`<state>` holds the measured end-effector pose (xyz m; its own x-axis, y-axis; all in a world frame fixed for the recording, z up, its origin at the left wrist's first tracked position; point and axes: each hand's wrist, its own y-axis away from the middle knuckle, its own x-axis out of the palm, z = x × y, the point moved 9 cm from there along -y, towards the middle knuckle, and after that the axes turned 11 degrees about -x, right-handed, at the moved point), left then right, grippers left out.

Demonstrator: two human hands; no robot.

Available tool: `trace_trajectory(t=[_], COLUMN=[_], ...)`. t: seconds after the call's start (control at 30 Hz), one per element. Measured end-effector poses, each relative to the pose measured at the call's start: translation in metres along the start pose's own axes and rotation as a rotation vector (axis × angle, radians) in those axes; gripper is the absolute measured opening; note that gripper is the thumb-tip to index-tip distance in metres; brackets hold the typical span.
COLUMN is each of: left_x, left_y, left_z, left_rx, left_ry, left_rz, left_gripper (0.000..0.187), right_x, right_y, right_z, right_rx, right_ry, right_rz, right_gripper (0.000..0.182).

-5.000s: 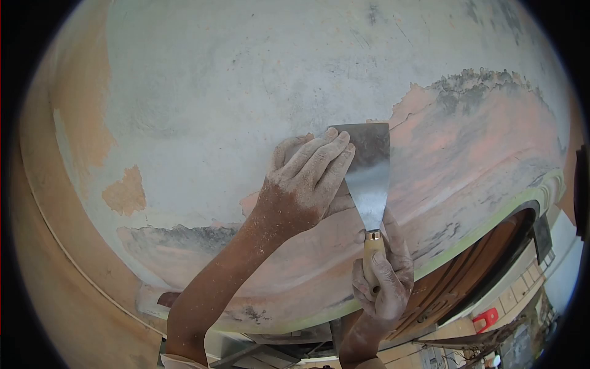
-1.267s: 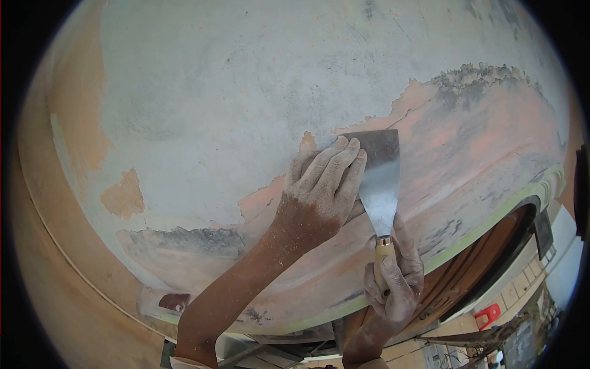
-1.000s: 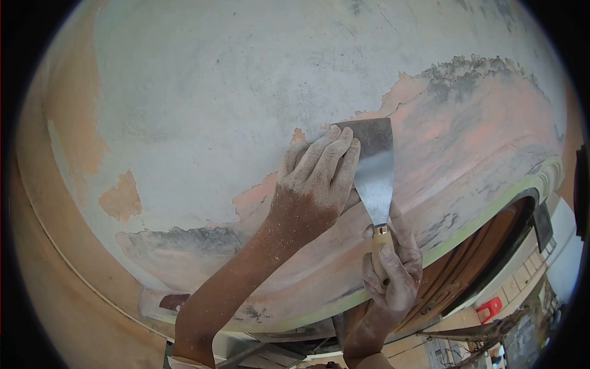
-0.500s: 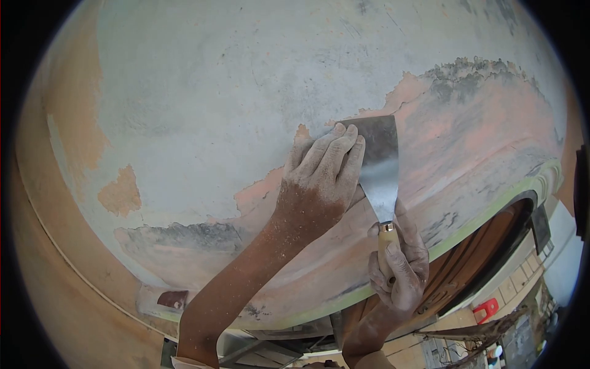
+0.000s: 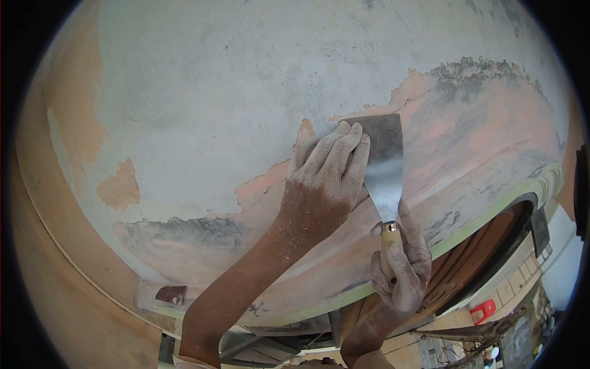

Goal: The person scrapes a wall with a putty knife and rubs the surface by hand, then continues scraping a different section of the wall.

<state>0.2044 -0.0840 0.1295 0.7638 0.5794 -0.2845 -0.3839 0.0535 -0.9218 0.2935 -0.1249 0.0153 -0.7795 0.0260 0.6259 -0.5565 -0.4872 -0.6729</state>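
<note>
Scraper (image 5: 384,169) near upright in view, long axis up-down w/ slight lean L at top; wide blade edge points up, wood handle (image 5: 386,249) down. Blade's flat face toward cam, top edge by the ragged paint line on wall (image 5: 215,92), just L of the big pink patch (image 5: 485,117).

Blade is under L hand's fingers (image 5: 341,154), tips near its upper L corner; R part of blade uncovered. Handle sits inside R hand's fingers, thumb across front.

L hand (image 5: 322,175): open, fingers nearly straight + close together, laid flat on blade, back to cam, thumb mostly hidden. L forearm slants up from lower L.
R hand (image 5: 405,277): closed round handle, palm side to cam, below and R of L hand; forearm rises from bottom.

Both hands dusty. Wood door (image 5: 470,270) lower R, red plastic item (image 5: 483,312) beyond.
</note>
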Motion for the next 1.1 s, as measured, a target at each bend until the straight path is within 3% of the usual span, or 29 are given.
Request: trace_trajectory(t=[0.53,1.1], left_x=[0.003,-0.002], left_y=[0.004,0.009], left_z=[0.006,0.011], left_rx=[-0.029,-0.033], left_ry=[0.037,0.021], left_rz=[-0.004,-0.05], left_gripper=[0.034,0.033], right_x=[-0.003,0.009], right_y=[-0.001,-0.002], right_z=[-0.005,-0.004], right_rx=[0.002,-0.008], right_ry=[-0.119,-0.054], right_rz=[0.036,0.053], right_gripper=[0.054,0.055])
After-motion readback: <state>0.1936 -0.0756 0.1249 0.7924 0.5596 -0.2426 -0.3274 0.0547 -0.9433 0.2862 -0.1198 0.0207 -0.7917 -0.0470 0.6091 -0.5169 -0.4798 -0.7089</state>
